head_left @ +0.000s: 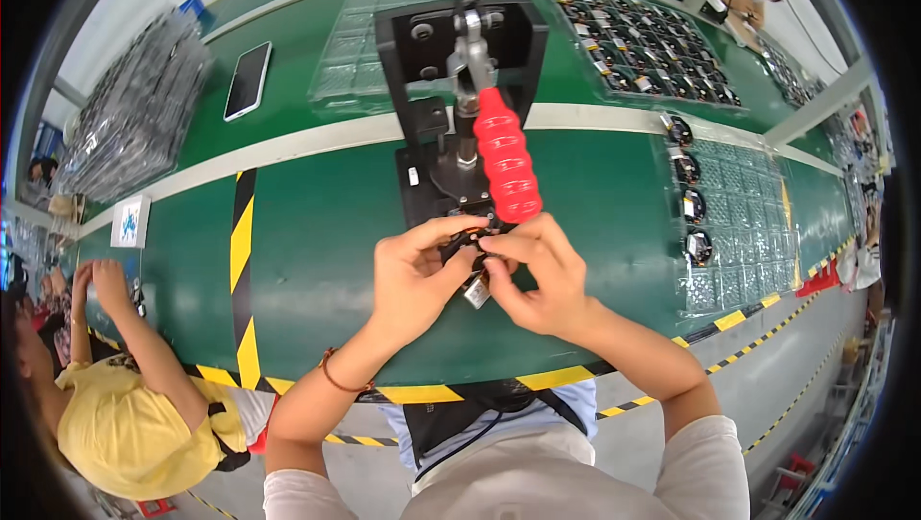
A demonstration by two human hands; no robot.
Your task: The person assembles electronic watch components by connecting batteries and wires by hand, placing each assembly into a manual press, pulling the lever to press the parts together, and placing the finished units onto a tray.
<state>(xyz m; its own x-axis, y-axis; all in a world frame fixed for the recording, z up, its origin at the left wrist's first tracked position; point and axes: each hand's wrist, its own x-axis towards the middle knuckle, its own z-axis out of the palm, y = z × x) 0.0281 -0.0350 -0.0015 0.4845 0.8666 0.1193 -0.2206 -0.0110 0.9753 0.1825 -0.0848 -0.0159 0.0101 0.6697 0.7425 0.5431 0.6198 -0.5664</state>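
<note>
Just below the red handle (508,163), pinching a small black part (460,241) with left hand (413,275) and right hand (543,277) together.

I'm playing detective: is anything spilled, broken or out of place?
I see nothing spilled or broken. Maybe the phone looks odd: it lies right of the tray stack, an everyday thing at a workplace.
</note>
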